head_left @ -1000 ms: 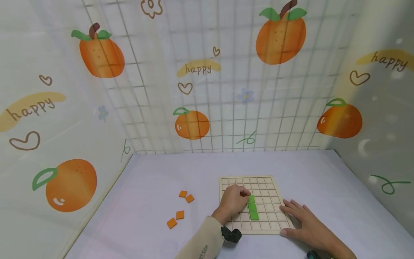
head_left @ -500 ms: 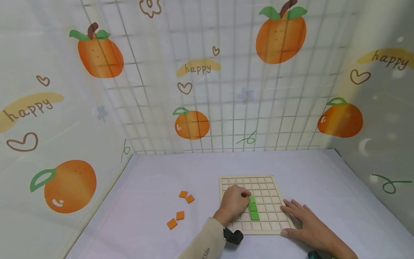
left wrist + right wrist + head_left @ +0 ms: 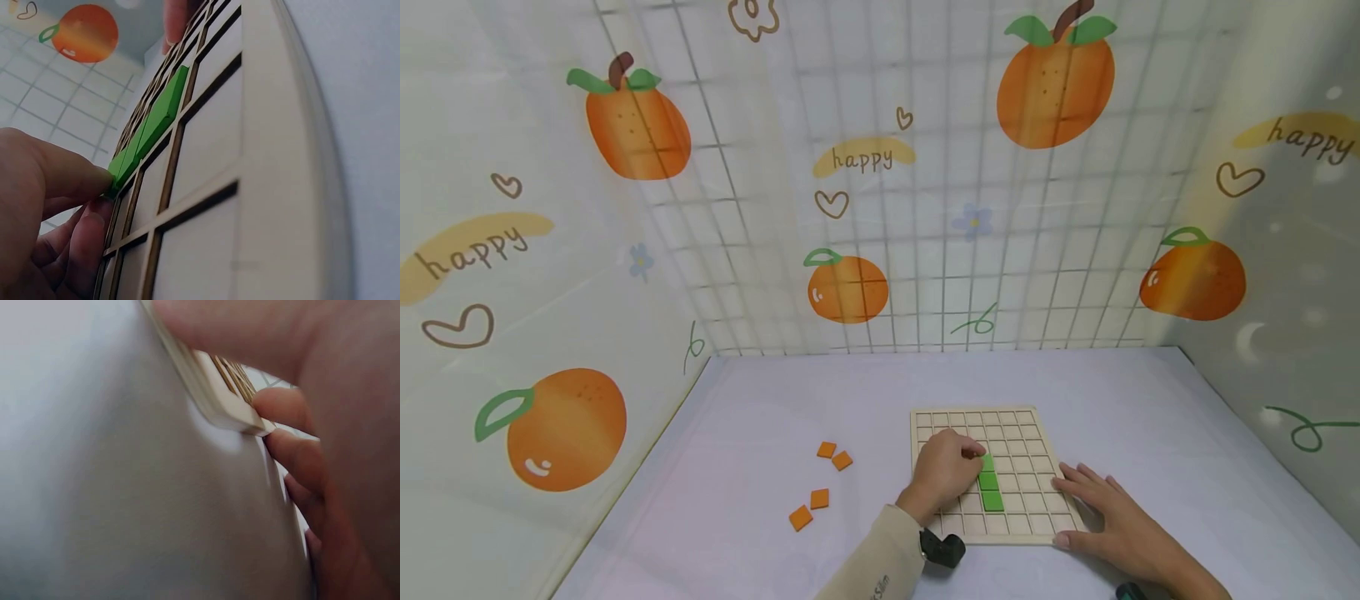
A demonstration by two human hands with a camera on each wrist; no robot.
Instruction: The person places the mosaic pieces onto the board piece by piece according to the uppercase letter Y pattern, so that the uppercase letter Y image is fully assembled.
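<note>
A pale wooden grid board (image 3: 1011, 539) lies on the table, with green square tiles (image 3: 988, 482) in a column over its cells. My left hand (image 3: 942, 471) reaches across the board's left side and pinches the far end tile between thumb and forefinger. From the left wrist view, the green tiles (image 3: 164, 112) stand slightly above the grid, and the fingertips partly cover the last one. At the board's right edge rests my right hand (image 3: 1112, 523), fingers spread. Its thumb lies at the near corner of the board (image 3: 228, 407) in the right wrist view.
Several loose orange square tiles (image 3: 819, 498) lie on the white table (image 3: 760, 400), left of the board. Around the table hang pale curtains (image 3: 925, 275) printed with oranges, a wire grid behind the rear one. A black wrist camera (image 3: 943, 550) sits on the left wrist.
</note>
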